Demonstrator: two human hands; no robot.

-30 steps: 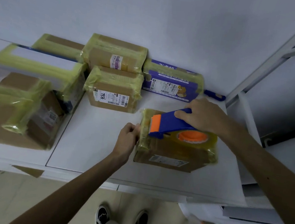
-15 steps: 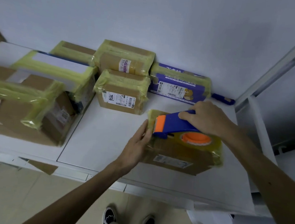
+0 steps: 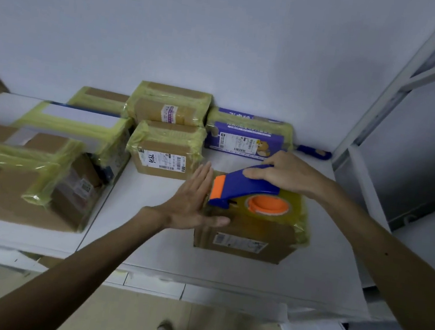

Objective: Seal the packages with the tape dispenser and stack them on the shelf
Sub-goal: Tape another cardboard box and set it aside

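White shelf (image 3: 148, 238) — carries: taped brown box (image 3: 247, 230) front right; labelled box (image 3: 165, 150) mid; purple box (image 3: 246, 138) against the wall; large taped cartons (image 3: 19, 177) left; small blue object (image 3: 314, 152) — back corner.

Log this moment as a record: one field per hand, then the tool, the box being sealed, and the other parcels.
left hand: flat, fingers straight, against the left side of the front box
right hand: grips the blue handle of the tape dispenser
tape dispenser: on top of the front box, orange roll core facing up
front box: brown carton, yellowish tape across its top, label on the near face, on the white shelf
other parcels: labelled carton and purple package behind; larger taped cartons at left
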